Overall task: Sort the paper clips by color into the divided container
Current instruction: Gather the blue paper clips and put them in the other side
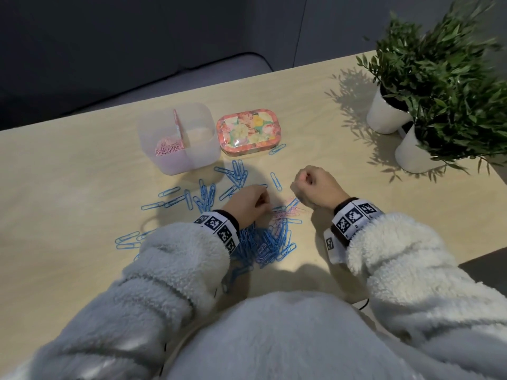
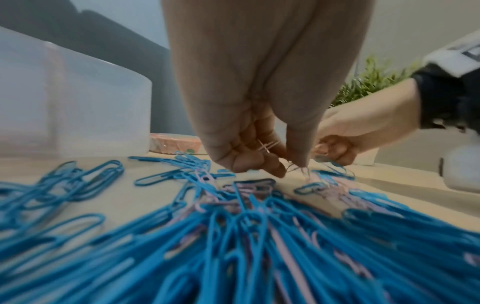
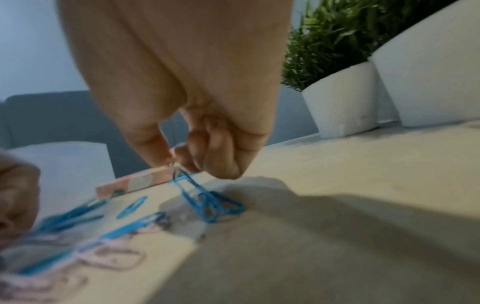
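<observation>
A translucent divided container (image 1: 178, 138) stands at the back of the table, with pink clips (image 1: 166, 148) in its left compartment. A mixed pile of blue clips (image 1: 263, 239) and a few pink ones (image 1: 285, 212) lies under my wrists. My left hand (image 1: 260, 204) hovers over the pile, and in the left wrist view its curled fingers (image 2: 249, 160) pinch a couple of pink clips (image 2: 267, 146). My right hand (image 1: 303, 182) is fisted to the right of it. Between thumb and fingers (image 3: 192, 144) it pinches a few blue clips (image 3: 207, 199), whose lower ends touch the table.
A floral tin (image 1: 251, 130) sits right of the container, with a blue clip (image 1: 277, 149) beside it. Loose blue clips (image 1: 175, 198) spread left of the pile. Two potted plants in white pots (image 1: 386, 116) stand at the right edge.
</observation>
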The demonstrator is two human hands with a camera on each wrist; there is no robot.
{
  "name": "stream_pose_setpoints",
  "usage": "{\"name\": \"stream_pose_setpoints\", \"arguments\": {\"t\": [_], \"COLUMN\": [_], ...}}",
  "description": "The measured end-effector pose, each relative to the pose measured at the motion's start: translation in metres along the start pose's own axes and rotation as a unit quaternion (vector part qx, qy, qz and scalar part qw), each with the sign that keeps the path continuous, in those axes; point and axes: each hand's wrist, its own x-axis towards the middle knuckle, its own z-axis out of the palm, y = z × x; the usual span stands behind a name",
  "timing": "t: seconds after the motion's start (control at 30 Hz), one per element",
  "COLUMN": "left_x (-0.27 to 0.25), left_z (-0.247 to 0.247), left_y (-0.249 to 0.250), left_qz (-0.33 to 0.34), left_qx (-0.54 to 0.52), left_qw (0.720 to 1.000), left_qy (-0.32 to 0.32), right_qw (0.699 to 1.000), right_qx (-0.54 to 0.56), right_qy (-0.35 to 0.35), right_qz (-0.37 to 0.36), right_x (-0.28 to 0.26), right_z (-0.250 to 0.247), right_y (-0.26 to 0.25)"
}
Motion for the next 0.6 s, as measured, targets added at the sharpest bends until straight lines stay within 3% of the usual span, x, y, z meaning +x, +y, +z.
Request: {"name": "stream_pose_setpoints", "arguments": {"t": [0.07,0.13,0.2,0.27,0.33,0.4,0.43,0.53,0.6], "left_x": [-0.001,0.000,0.000,0.001,0.002,0.003,0.004,0.004,0.004], "left_z": [-0.005,-0.010,-0.014,-0.019,-0.022,-0.024,-0.025,-0.024,-0.020], "left_y": [-0.003,-0.007,-0.008,-0.008,-0.004,-0.001,-0.001,0.001,0.003], "left_qz": [-0.009,-0.013,-0.023,-0.036,-0.072,-0.127,-0.154,-0.199,-0.208], "left_qx": [-0.034,-0.072,-0.122,-0.165,-0.203,-0.262,-0.295,-0.396,-0.429], "left_qw": [0.999,0.997,0.992,0.985,0.977,0.957,0.943,0.896,0.879], "left_qy": [0.017,0.024,0.019,0.011,0.001,-0.003,-0.001,-0.007,-0.010], "right_qw": [0.986,0.951,0.933,0.956,0.991,0.989,0.983,0.985,0.993], "right_qx": [0.160,0.303,0.354,0.292,0.120,-0.095,-0.145,-0.129,-0.026], "right_qy": [0.044,0.053,0.045,0.010,-0.046,-0.075,-0.069,-0.073,-0.094], "right_qz": [0.009,0.030,0.044,0.015,-0.045,-0.085,-0.091,-0.085,-0.068], "right_x": [-0.005,-0.012,-0.018,-0.021,-0.023,-0.026,-0.028,-0.029,-0.028], "right_z": [-0.001,-0.005,-0.004,0.000,0.005,0.006,0.006,0.006,0.005], "right_y": [-0.002,-0.004,-0.002,0.004,0.012,0.015,0.013,0.010,0.011]}}
